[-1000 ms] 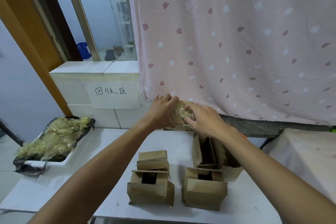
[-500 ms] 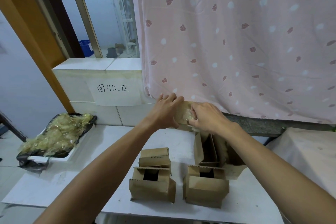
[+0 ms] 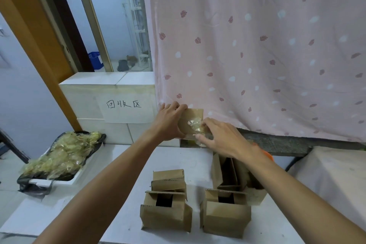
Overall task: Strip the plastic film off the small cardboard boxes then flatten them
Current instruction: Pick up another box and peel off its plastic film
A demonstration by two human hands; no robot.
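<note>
Head view, looking forward and down. At the centre of the frame, the left hand [image 3: 170,123] grips a small cardboard box [image 3: 193,115] raised above the white table [image 3: 118,164], fingers curled over its top edge, apparently to steady it. From the right, the right hand [image 3: 221,138] meets the box's face, with thumb and fingertips pinching a crumpled patch of plastic film [image 3: 197,125], probably so the film can be pulled away. Across the lower centre, four or more other boxes [image 3: 166,216] stand open on the table, not yet flattened. At the left edge sits a tray [image 3: 59,181] lined with black plastic and heaped with yellowish film scraps [image 3: 59,154], likely the discard spot. A pink patterned curtain [image 3: 257,45] fills the upper right, and a handwritten paper sign [image 3: 126,109] hangs left of centre.
</note>
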